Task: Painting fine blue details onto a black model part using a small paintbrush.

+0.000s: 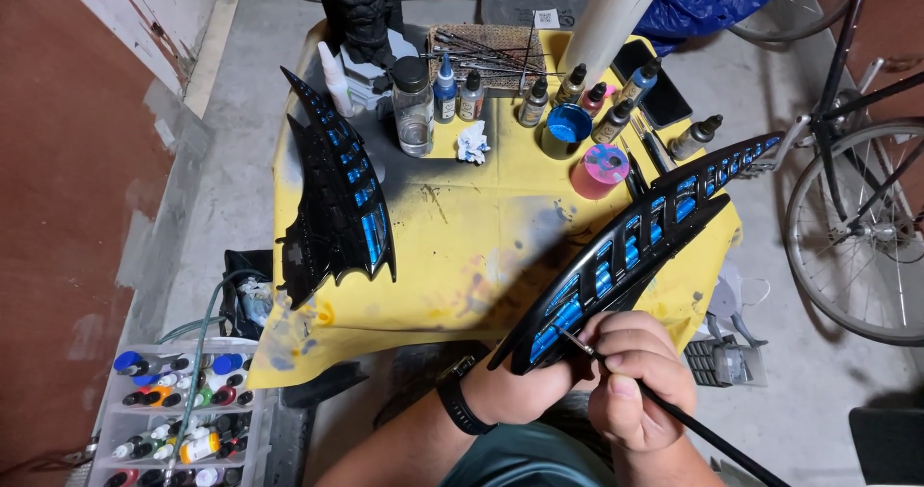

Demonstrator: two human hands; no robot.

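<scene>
Fingers of the right hand (637, 376) are pinched together on a thin black paintbrush (674, 418), its handle running down and to the right out of the fist, its tip pointing up and to the left. That tip touches the lower end of a long black wing-shaped piece (635, 246) with blue-painted slots. The left hand (525, 391), a dark watch (458, 397) on its wrist, is closed around that same lower end from beneath, so the two hands sit just beside each other with the brush tip between them.

From the grip the piece stretches away up and to the right — its long axis runs diagonally, the pointed far tip reaching out past the table's right edge towards a bicycle wheel (852, 246). The left hand is the nearer to the piece's body; the right meets it only through the brush.

Beyond lies the yellow-covered table (452, 246), smudged with paint. A second black and blue wing piece (337, 198) lies at its left side, well apart. Small paint bottles (539, 97), a clear jar (414, 112) and a blue-filled pot (567, 126) stand along the far edge. A tray of more bottles (178, 415) sits on the floor at the lower left.
</scene>
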